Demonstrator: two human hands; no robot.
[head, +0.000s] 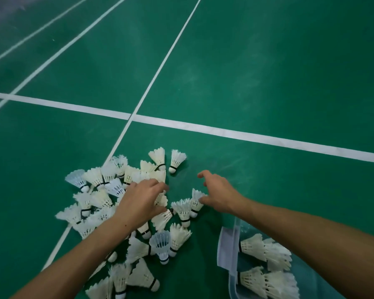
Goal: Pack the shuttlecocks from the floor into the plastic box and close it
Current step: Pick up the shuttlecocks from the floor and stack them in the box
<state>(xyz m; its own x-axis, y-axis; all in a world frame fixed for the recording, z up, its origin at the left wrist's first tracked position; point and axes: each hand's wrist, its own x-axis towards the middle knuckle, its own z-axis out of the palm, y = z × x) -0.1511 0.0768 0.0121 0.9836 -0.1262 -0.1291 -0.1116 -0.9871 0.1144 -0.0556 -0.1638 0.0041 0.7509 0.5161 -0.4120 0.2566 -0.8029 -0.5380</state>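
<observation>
A loose pile of shuttlecocks (99,203) lies on the green floor (268,72) at about 7 o'clock in the view, their long axes pointing every way: most lie on their sides, and one translucent plastic shuttlecock (162,244) stands cork down with its skirt opening upward. The left hand (141,200) is spread over the pile's upper right part, fingers curled down onto the feathers; whether it grips any cannot be told. Two shuttlecocks lie just beyond the pile at 12 o'clock, skirts away from the person, corks toward them. The right hand (217,194) hovers with fingers and thumb apart and loosely bent, its thumb near the skirt of one feather shuttlecock (196,202). At 5 o'clock sits the clear plastic box (235,231), lidless, holding several shuttlecocks laid on their sides with corks pointing toward 9 o'clock.
</observation>
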